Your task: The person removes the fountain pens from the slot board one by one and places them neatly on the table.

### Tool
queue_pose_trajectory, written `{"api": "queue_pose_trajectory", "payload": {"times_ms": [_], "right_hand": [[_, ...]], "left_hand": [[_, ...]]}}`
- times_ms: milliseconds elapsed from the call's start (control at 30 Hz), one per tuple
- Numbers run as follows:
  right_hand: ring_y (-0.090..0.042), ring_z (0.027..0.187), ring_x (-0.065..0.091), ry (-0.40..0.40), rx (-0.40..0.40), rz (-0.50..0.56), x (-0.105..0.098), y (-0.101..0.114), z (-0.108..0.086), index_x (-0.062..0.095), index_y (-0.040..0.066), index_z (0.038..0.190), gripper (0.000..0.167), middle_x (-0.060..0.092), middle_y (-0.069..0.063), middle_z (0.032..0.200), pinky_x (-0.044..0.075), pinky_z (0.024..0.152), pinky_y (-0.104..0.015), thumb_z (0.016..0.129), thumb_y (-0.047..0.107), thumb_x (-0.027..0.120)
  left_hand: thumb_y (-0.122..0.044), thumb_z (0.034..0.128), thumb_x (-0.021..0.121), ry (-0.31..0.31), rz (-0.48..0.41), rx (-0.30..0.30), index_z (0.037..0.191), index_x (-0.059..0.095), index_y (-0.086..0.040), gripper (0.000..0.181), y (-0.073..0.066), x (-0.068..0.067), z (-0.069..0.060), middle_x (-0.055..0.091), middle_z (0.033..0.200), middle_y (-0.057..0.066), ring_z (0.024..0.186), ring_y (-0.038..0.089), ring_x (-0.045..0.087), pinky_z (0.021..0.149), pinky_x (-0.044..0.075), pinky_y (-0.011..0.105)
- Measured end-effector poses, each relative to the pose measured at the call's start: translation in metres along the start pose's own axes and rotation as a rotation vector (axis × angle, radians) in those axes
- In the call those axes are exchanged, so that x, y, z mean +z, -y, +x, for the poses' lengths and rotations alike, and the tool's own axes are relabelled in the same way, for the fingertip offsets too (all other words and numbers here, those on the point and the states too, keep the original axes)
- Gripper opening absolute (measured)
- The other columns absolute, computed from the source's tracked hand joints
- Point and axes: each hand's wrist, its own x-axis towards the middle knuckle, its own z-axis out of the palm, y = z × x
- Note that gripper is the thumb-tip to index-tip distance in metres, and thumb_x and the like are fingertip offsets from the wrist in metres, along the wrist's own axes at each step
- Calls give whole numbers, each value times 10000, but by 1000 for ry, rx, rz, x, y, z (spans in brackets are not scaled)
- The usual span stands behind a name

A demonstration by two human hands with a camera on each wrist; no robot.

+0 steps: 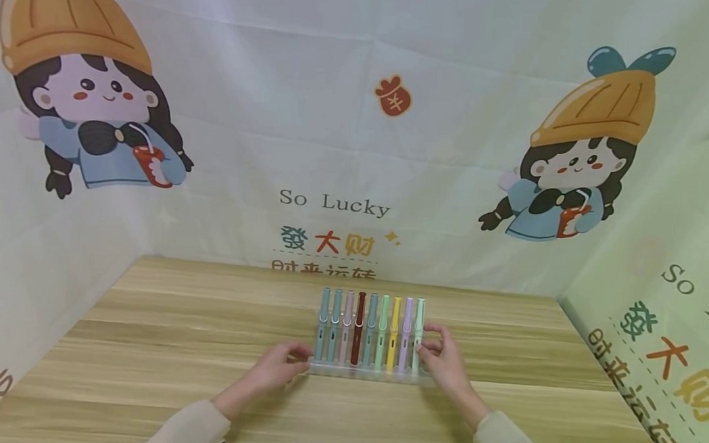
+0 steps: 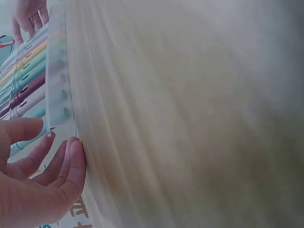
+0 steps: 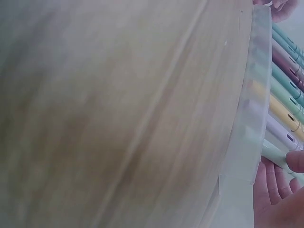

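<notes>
A clear pen stand (image 1: 369, 373) holds a row of several capped pens, among them a dark red pen (image 1: 357, 330), a yellow pen (image 1: 394, 332) and a pale mint pen (image 1: 420, 313) at the right end. The left hand (image 1: 274, 368) is at the stand's left end, fingertips at its corner; in the left wrist view its fingers bend loosely beside the stand's edge (image 2: 58, 90). At the other end is the right hand (image 1: 448, 369), its thumb by the mint pen's lower part (image 3: 273, 153) and its other fingers relaxed beyond the stand's end. Contact beneath the stand is hidden.
The stand rests on a wood-grain table (image 1: 203, 307). A pale printed cloth (image 1: 246, 106) with cartoon figures and lettering hangs behind the table and along its sides.
</notes>
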Motion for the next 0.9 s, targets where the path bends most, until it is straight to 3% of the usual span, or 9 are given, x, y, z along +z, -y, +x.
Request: {"api": "queue_pose_trajectory", "payload": {"times_ms": [200, 467, 600, 767, 900], "right_hand": [[-274, 758, 580, -13, -20, 31, 0, 1, 1, 431, -7, 1150, 392, 602, -173, 851, 493, 633, -344, 784, -88, 545], [-259, 784, 574, -44, -15, 84, -3, 3, 4, 414, 4, 1158, 391, 589, -202, 901, 495, 616, -350, 800, -88, 540], [-218, 775, 567, -49, -15, 99, -7, 6, 5, 403, 15, 1167, 386, 587, -192, 905, 492, 601, -310, 814, -68, 537], [-187, 736, 573, -43, -24, 84, -15, 7, 5, 400, 2, 1167, 392, 594, -148, 858, 495, 571, -293, 809, -58, 548], [-165, 710, 571, -31, -24, 78, -22, 6, 4, 408, -8, 1168, 402, 594, -149, 841, 500, 575, -333, 799, -61, 558]], "left_hand": [[8, 787, 579, -4, -27, -38, 970, 564, 62, 191, 2, 1, 3, 576, 904, 118, 799, 254, 559, 586, 479, 315], [21, 785, 582, -12, -23, -45, 950, 565, 52, 169, 4, 1, 4, 572, 870, 96, 743, 201, 547, 537, 465, 306], [12, 782, 589, -10, -32, -27, 944, 566, 52, 169, 5, 1, 4, 573, 872, 106, 747, 214, 550, 526, 464, 305], [-68, 797, 604, 9, -48, 75, 931, 567, 38, 175, 14, -1, 5, 568, 850, 96, 719, 185, 550, 503, 461, 281], [-54, 790, 604, 6, -51, 61, 919, 573, 28, 156, 14, 0, 6, 568, 839, 87, 705, 175, 545, 499, 461, 286]]}}
